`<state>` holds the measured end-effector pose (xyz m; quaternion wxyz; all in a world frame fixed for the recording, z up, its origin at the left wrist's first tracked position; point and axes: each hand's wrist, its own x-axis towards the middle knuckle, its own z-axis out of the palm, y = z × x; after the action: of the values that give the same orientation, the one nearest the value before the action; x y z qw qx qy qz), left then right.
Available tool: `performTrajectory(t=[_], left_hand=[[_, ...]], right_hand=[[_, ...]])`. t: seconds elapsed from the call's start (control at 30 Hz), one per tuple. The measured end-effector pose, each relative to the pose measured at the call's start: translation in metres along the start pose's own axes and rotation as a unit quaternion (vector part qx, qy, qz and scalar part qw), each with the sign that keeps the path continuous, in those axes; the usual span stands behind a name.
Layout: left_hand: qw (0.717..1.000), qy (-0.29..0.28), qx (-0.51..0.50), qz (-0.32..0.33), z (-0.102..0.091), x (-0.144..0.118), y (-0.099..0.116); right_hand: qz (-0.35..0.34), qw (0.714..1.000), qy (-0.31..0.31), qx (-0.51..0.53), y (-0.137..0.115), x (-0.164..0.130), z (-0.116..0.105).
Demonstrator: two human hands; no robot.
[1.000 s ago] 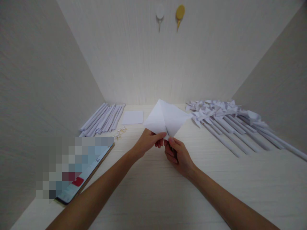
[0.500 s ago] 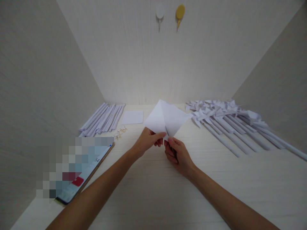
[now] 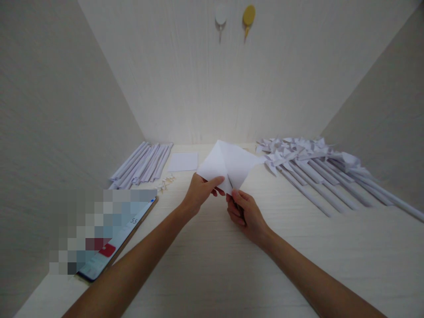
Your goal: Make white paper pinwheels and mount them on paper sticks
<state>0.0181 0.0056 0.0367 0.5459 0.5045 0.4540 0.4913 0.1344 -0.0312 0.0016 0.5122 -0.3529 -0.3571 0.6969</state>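
Note:
A white square sheet of paper [image 3: 228, 161] with a crease down its middle is held corner-up in front of me. My left hand [image 3: 202, 193] pinches its lower left edge, the thumb lying on top and the fingers underneath. My right hand [image 3: 245, 210] is closed around a pair of scissors [image 3: 230, 181]. Their narrow dark blade lies along the crease at the paper's lower corner, while the handles are mostly hidden in my fingers.
Rolled white paper sticks [image 3: 145, 163] and a stack of square paper [image 3: 183, 162] lie at the back left, cotton swabs [image 3: 166, 181] before them. A phone [image 3: 122, 238] leans at the left. Paper pinwheels [image 3: 304, 157] are piled at the right. Two hooks [image 3: 249, 17] hang on the wall.
The paper and my left hand have shifted slightly left, and the left thumb has moved up the sheet. My right hand has stayed nearly still.

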Motion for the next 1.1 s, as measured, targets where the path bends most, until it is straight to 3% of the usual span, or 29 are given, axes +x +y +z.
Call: performTrajectory(t=[1.1], left_hand=[[1.000,-0.022,0.020,0.004,-0.0021,0.0007,-0.0026]], right_hand=[[0.001,1.000,0.001,0.008,-0.0006,-0.0002,-0.0009]])
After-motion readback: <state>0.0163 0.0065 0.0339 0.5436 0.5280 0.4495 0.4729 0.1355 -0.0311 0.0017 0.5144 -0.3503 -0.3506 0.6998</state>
